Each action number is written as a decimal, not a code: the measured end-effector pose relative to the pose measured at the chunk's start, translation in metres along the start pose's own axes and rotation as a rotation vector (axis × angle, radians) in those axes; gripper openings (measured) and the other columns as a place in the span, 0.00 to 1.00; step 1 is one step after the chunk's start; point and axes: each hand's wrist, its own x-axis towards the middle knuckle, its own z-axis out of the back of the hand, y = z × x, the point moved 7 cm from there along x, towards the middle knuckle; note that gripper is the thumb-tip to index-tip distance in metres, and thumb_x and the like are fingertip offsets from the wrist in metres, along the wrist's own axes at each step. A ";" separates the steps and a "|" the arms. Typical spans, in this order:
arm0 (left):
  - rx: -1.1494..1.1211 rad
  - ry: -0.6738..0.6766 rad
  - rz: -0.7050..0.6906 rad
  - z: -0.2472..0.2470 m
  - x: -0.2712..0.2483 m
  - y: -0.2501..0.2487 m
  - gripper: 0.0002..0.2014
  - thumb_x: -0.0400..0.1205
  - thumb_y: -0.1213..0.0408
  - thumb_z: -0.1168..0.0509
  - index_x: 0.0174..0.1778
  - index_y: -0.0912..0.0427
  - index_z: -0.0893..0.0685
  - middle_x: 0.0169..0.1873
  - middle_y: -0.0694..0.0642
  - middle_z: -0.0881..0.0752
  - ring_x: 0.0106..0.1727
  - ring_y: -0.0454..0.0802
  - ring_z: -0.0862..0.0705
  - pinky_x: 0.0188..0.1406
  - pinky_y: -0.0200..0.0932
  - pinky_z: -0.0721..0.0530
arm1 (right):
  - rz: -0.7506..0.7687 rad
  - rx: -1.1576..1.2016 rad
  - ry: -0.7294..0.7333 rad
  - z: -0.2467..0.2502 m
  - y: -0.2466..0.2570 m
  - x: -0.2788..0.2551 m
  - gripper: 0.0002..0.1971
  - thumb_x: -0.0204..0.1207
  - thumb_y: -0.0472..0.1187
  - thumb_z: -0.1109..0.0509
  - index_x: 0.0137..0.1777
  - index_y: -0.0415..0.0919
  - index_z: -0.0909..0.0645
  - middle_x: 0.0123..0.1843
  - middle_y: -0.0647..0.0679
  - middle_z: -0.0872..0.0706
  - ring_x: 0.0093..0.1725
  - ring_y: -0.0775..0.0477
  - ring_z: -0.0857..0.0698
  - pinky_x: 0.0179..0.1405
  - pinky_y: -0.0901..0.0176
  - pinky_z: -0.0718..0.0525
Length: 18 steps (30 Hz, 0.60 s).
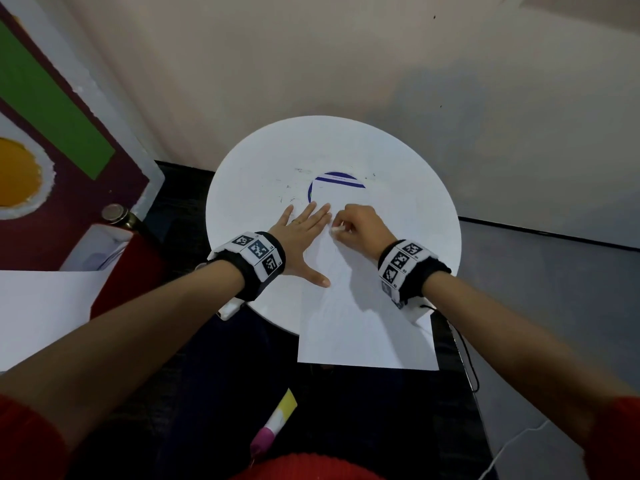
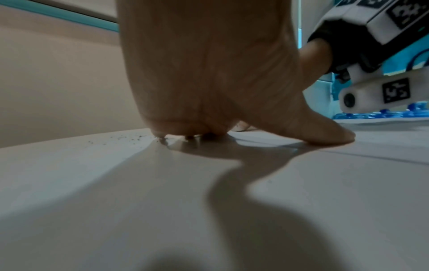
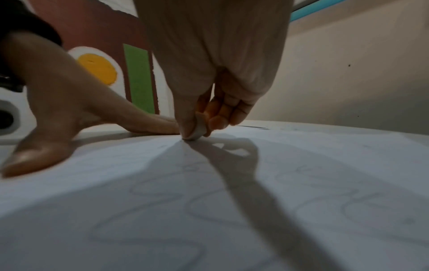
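1. Nearest, over the dark lap, lies a slim pink and yellow object [image 1: 273, 424], smooth and stick-shaped; what it is cannot be told.
2. A sheet of paper [image 1: 363, 327], plain white, thin and rectangular, has its near edge hanging past the table rim. The right wrist view shows faint grey looping pencil lines on its matte surface.
3. Both forearms wear black fabric wrist bands [image 1: 258, 252] with white blocks printed with square black codes.
4. The left hand [image 1: 301, 240] lies flat, fingers straight and spread. Its thumb tip presses on the paper's left edge, and its fingers reach over the table top toward the paper's far left corner.
5. The right hand [image 1: 360, 226] has its fingers curled in, and thumb and fingertips pinch a small eraser [image 3: 197, 131]. The eraser is a pale, rounded, dull piece, and its lower end touches the paper near the far left corner, just beside the left fingertips.
6. The table [image 1: 263, 174] is round, white and smooth, with dark crumbs [image 1: 287, 199] scattered beyond the left hand.
7. A blue ring [image 1: 334, 176] on the table top shows past the paper's far edge, which partly covers it.
8. Farther left stands a painted panel [image 1: 52, 109], maroon with a green stripe and a yellow disc edged in white; behind everything is a plain beige wall [image 1: 346, 64].
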 end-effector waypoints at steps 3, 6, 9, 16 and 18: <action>-0.003 -0.006 0.000 -0.002 0.001 0.001 0.67 0.62 0.19 0.41 0.83 0.56 0.69 0.81 0.48 0.72 0.82 0.48 0.73 0.80 0.60 0.69 | 0.114 0.005 0.112 -0.016 0.013 -0.028 0.01 0.71 0.33 0.29 0.39 0.35 0.17 0.35 0.49 0.23 0.34 0.51 0.25 0.34 0.61 0.28; 0.002 -0.003 -0.001 -0.002 0.001 0.000 0.68 0.62 0.19 0.40 0.83 0.57 0.70 0.81 0.49 0.72 0.82 0.49 0.73 0.80 0.60 0.69 | 0.128 -0.006 0.219 -0.018 0.012 -0.036 0.04 0.71 0.35 0.28 0.38 0.35 0.17 0.35 0.49 0.22 0.33 0.52 0.26 0.34 0.62 0.28; 0.010 -0.003 0.005 -0.001 0.001 0.000 0.68 0.62 0.19 0.40 0.83 0.57 0.70 0.81 0.49 0.72 0.82 0.49 0.72 0.80 0.60 0.70 | 0.039 0.016 0.044 0.002 -0.001 -0.015 0.04 0.72 0.34 0.28 0.38 0.35 0.16 0.34 0.47 0.22 0.34 0.49 0.24 0.36 0.58 0.26; 0.020 -0.004 0.007 -0.001 0.002 0.000 0.68 0.62 0.19 0.40 0.83 0.57 0.70 0.81 0.49 0.72 0.82 0.49 0.72 0.79 0.60 0.71 | 0.088 0.014 0.160 -0.009 0.005 -0.033 0.05 0.72 0.36 0.28 0.37 0.35 0.17 0.34 0.47 0.20 0.33 0.51 0.25 0.35 0.59 0.26; 0.018 0.000 0.007 0.000 0.001 -0.001 0.68 0.62 0.19 0.41 0.83 0.57 0.69 0.82 0.50 0.72 0.82 0.49 0.72 0.78 0.60 0.71 | 0.047 0.048 0.054 0.000 -0.001 -0.021 0.04 0.72 0.34 0.29 0.37 0.35 0.17 0.34 0.46 0.21 0.33 0.49 0.23 0.37 0.56 0.24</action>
